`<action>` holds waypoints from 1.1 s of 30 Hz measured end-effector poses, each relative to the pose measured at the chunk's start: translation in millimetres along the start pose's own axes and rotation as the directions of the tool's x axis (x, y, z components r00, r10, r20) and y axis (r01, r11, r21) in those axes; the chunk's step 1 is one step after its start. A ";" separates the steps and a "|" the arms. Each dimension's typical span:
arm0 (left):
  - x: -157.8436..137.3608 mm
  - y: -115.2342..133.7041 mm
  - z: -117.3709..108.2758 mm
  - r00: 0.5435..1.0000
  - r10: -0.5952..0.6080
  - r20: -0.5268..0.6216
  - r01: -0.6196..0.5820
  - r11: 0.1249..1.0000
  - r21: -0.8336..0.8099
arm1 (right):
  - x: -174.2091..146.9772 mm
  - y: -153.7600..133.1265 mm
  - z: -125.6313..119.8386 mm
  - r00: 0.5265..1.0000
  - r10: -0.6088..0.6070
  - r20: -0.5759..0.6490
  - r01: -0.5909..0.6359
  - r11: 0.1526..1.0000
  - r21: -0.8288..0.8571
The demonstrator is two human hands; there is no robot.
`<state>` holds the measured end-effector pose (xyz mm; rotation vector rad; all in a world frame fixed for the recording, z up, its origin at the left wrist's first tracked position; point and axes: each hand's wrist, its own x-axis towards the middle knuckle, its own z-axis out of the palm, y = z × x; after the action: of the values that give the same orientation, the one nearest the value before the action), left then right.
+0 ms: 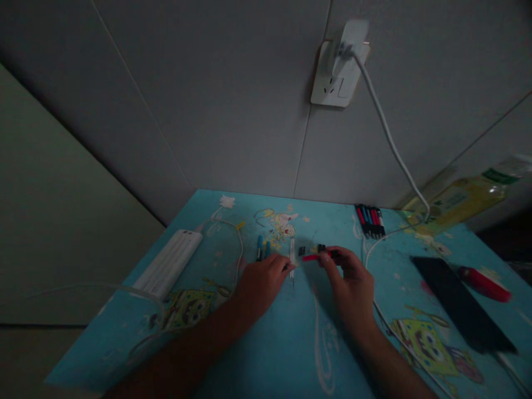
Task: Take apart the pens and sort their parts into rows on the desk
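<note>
Between the thumb and fingers of my right hand (351, 282) is a red pen barrel (310, 257), its red end pointing left and a black part near my fingers. My left hand (264, 277) is closed in a pinch just left of it; what it grips, if anything, is too small and dark to make out. Thin white pen refills (292, 246) lie side by side just beyond my left fingertips. Small black pen parts (302, 251) sit between the refills and my right hand. Blue pen barrels (260, 246) lie behind my left hand, partly hidden by it.
Several assembled pens (369, 220) lie in a row at the back right. A bottle of yellow liquid (461, 202), a black flat panel (461, 302) and a red object (484, 284) are on the right. A white power strip (170, 263) lies left; white cables (390, 138) cross the table.
</note>
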<state>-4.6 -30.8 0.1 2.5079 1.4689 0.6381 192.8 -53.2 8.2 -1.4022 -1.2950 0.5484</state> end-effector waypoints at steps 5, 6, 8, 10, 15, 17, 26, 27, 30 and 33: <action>6.0 -17.6 -3.8 0.996 -0.066 -0.052 0.067 0.997 0.025 | -3.8 -3.9 -0.9 0.952 -0.277 0.129 0.295 0.945 -0.143; 8.0 -22.3 -6.1 0.994 -0.086 -0.072 0.089 0.996 0.030 | -5.3 -3.5 0.6 0.936 -0.307 0.174 0.332 0.932 -0.145; 12.4 -32.3 -11.4 0.984 -0.130 -0.122 0.136 0.990 0.040 | -8.6 -0.7 5.1 0.895 -0.366 0.257 0.409 0.902 -0.140; 16.5 -41.9 -16.5 0.971 -0.174 -0.163 0.185 0.982 0.051 | -11.0 3.3 11.1 0.835 -0.427 0.348 0.498 0.855 -0.145; 20.6 -55.0 -21.5 0.951 -0.246 -0.189 0.261 0.964 0.056 | -10.4 4.0 28.4 0.727 -0.403 0.556 0.639 0.693 -0.334; 19.9 -54.5 -20.6 0.953 -0.241 -0.182 0.254 0.966 0.054 | -9.0 -0.9 35.7 0.692 -0.352 0.630 0.678 0.618 -0.398; 16.5 -48.3 -17.9 0.968 -0.192 -0.162 0.200 0.979 0.035 | -5.5 -16.0 59.9 0.695 -0.282 0.661 0.664 0.604 -0.440; 16.4 -48.6 -17.5 0.969 -0.188 -0.159 0.195 0.980 0.029 | -3.2 -16.9 58.6 0.699 -0.279 0.659 0.649 0.634 -0.421; 15.8 -47.7 -15.3 0.976 -0.162 -0.143 0.164 0.986 0.003 | 10.4 -18.1 53.2 0.768 -0.260 0.585 0.528 0.775 -0.349; 14.4 -42.7 -11.5 0.984 -0.122 -0.126 0.120 0.992 -0.025 | 32.2 -17.6 52.1 0.872 -0.161 0.462 0.274 0.943 -0.189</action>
<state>-37.3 2.2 -0.6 2.3820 1.6372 0.7987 150.1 -7.1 19.0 -1.3492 -1.9235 0.5824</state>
